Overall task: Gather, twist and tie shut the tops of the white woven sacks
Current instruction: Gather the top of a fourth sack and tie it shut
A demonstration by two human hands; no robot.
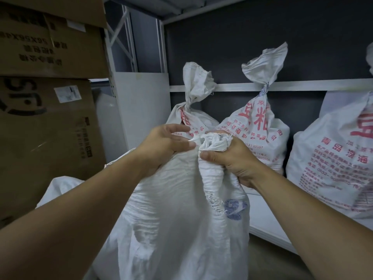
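A full white woven sack (pixel 173 219) stands right in front of me, its top bunched into a crumpled neck (pixel 212 146). My right hand (pixel 228 160) grips that neck, fingers wrapped round it and thumb across the front. My left hand (pixel 163 146) holds the sack's cloth just left of the neck, thumb and fingers pinching a fold. No tie shows on this neck. Behind it on a low shelf stand three white sacks with red print (pixel 193 118) (pixel 260 126) (pixel 331 158); the two nearest have twisted, closed tops.
Stacked cardboard boxes (pixel 46 122) rise on the left. A white metal rack frame (pixel 141 93) and a dark back wall stand behind the sacks. The white shelf board (pixel 268 221) runs along the right. Another white sack (pixel 60 188) lies low on the left.
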